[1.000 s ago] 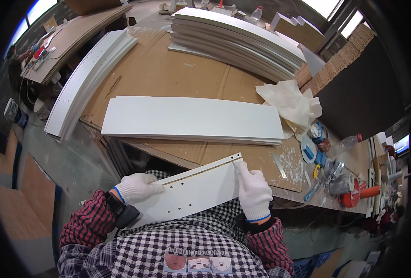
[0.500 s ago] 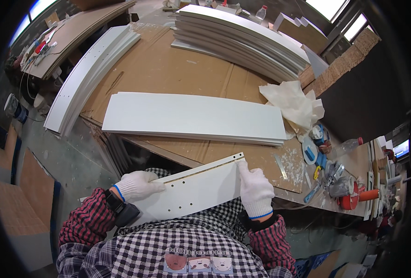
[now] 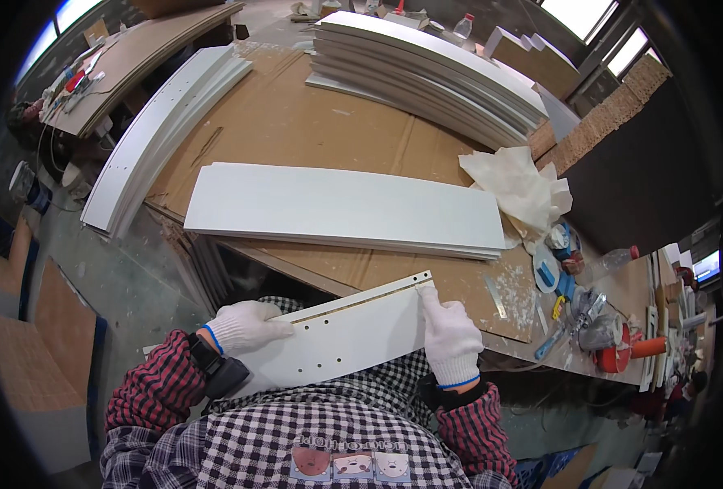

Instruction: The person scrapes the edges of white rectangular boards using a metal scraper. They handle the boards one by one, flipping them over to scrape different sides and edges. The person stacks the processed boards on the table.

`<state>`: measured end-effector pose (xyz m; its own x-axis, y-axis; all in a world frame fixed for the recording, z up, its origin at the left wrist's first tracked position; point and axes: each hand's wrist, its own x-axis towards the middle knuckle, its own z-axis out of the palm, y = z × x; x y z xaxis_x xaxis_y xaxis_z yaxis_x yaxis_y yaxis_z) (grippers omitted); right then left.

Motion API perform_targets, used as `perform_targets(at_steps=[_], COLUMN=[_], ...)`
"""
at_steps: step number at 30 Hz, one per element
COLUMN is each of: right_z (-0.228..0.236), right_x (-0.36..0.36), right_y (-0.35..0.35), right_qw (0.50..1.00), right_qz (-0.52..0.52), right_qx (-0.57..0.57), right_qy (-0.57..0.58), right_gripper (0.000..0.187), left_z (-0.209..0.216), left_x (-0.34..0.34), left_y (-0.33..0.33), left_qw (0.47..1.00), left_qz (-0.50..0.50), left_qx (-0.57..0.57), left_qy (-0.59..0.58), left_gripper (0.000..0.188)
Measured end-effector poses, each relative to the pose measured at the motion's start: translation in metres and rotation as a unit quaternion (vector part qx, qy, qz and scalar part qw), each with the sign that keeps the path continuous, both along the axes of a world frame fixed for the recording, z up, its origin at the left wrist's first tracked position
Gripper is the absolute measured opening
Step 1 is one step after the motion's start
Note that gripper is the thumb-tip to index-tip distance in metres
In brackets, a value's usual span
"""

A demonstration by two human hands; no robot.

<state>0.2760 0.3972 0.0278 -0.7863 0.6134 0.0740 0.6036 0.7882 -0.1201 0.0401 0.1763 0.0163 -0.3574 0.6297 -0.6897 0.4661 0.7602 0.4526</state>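
A white board (image 3: 361, 334) with several drilled holes and a groove along its upper edge lies tilted over my lap, its right end higher. My left hand (image 3: 249, 326), in a white knit glove, grips its upper edge near the left end, thumb on the face. At the right end my gloved right hand (image 3: 451, 336) is closed on the board, one finger laid near the groove's end; its other fingers are partly hidden. Just beyond, a short stack of white boards (image 3: 345, 205) rests on the cardboard-covered table (image 3: 329, 134).
More white boards stack at the far side (image 3: 426, 69) and along the left (image 3: 162, 122). Crumpled paper (image 3: 518, 186), a putty knife (image 3: 550, 342), a clear bottle (image 3: 610, 265) and an orange-red tape roll (image 3: 615, 352) crowd the table's right. Panels (image 3: 64, 334) stand at lower left.
Almost nothing differs. The whole scene sits slightly further right in the picture, and both hands keep the same hold on the board.
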Motion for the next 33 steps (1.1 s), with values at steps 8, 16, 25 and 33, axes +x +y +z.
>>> perform_targets(at_steps=[8, 16, 25, 33], right_z=[0.006, 0.006, 0.015, 0.021], right_x=[-0.001, -0.002, -0.002, -0.006], right_y=[0.002, 0.001, -0.001, -0.006], right_qw=[0.999, 0.999, 0.996, 0.998], right_qz=[-0.016, -0.030, -0.045, 0.007], right_qx=[0.023, 0.026, -0.060, -0.047], right_qy=[0.023, -0.022, 0.042, -0.037], right_gripper=[0.033, 0.032, 0.031, 0.019], left_z=[0.003, 0.000, 0.003, -0.002], left_x=[0.001, 0.000, 0.001, 0.000], left_y=[-0.001, -0.001, 0.000, -0.001], left_qw=[1.000, 1.000, 1.000, 1.000], left_qz=[0.014, 0.013, 0.004, 0.003], left_qx=[-0.004, -0.001, -0.003, -0.006], left_qy=[-0.008, -0.005, -0.004, -0.006], left_gripper=[0.052, 0.052, 0.055, 0.056])
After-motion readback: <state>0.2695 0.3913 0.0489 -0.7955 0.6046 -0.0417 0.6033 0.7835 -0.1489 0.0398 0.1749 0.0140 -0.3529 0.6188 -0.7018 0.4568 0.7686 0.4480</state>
